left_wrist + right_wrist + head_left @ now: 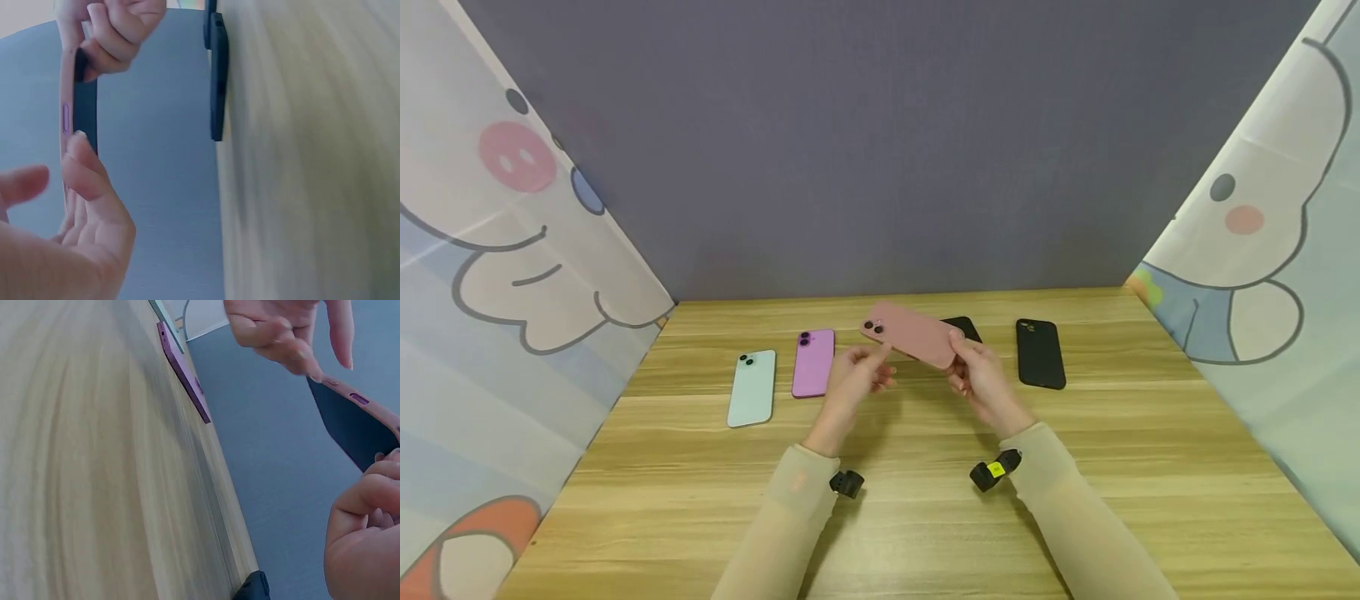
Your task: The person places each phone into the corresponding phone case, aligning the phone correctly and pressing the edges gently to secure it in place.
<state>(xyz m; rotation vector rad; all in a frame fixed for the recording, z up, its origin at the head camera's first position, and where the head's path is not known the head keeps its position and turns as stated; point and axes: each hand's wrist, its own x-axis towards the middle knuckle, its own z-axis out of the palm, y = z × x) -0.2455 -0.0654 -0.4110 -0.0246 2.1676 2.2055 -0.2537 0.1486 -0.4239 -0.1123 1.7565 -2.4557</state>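
A pink phone with two camera lenses is held back-up above the wooden table. My right hand grips its right end, fingers curled round the edge. My left hand is at the phone's left end, its fingers loosely bent. In the left wrist view one fingertip touches the dark screen side of the phone, and the thumb stays apart from it. In the right wrist view the phone's dark face lies between my right hand and the left hand's fingertips.
On the table lie a mint phone, a purple phone, a black case or phone and another black one partly hidden behind the pink phone. Cartoon-print cloth walls stand at both sides, and a grey wall at the back.
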